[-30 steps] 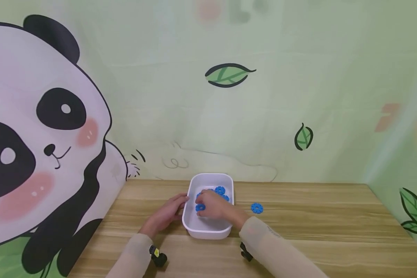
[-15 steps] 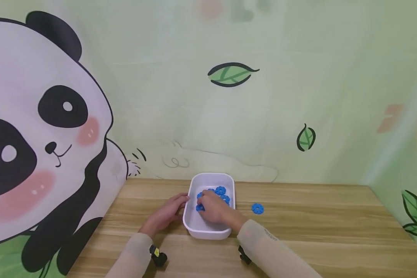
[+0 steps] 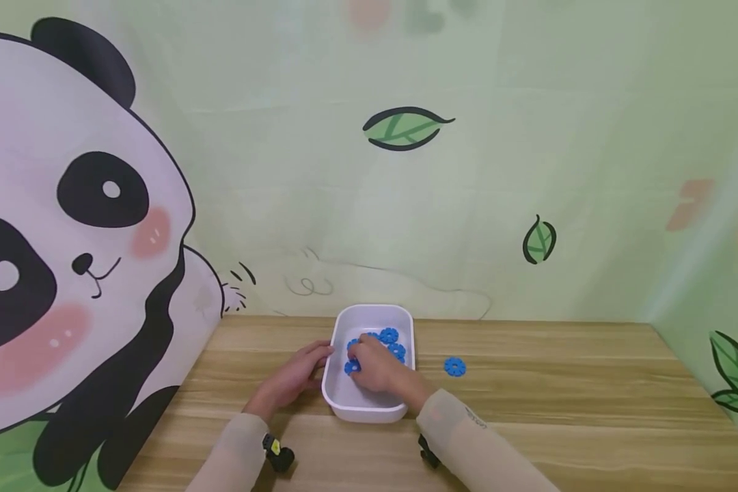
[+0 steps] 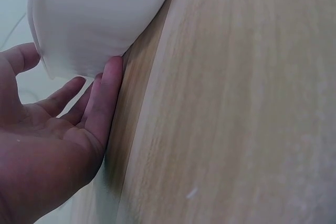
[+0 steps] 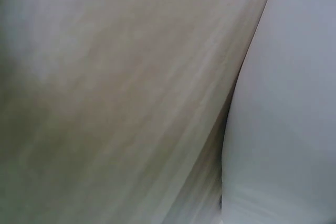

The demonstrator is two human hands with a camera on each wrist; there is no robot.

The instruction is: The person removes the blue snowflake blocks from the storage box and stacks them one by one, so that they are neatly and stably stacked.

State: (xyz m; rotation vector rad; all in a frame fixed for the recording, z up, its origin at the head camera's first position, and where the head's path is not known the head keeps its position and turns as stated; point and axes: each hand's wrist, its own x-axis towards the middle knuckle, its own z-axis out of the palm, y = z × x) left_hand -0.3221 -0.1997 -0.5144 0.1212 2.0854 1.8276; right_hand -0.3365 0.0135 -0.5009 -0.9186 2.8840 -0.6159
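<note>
A white plastic bin [image 3: 369, 414] stands on the wooden table with several blue notched discs [image 3: 389, 335], snowflake-type building pieces, inside. My right hand [image 3: 376, 365] reaches into it from the right, fingers curled down, pinching one blue disc [image 3: 351, 367] at the left side; its fingertips are partly hidden. In the right wrist view only the bin's outer wall [image 5: 283, 98] and table show, besides a bit of skin at the top corner. My left hand [image 3: 292, 379] rests against the bin's left wall. Its fairly straight fingers [image 4: 111, 80] touch the wall low down, and the thumb is by the rim.
One more blue disc [image 3: 455, 367] lies flat on the table [image 3: 559, 396], right of the bin. Behind the table's far edge hangs a green backdrop [image 3: 467, 205] printed with a panda and leaves. A wrist camera [image 3: 279, 456] sits at the left sleeve.
The right hand's fingers have drawn together from a spread pose onto the left blue disc. The left hand stays at the bin, and the loose disc on the table has not moved.
</note>
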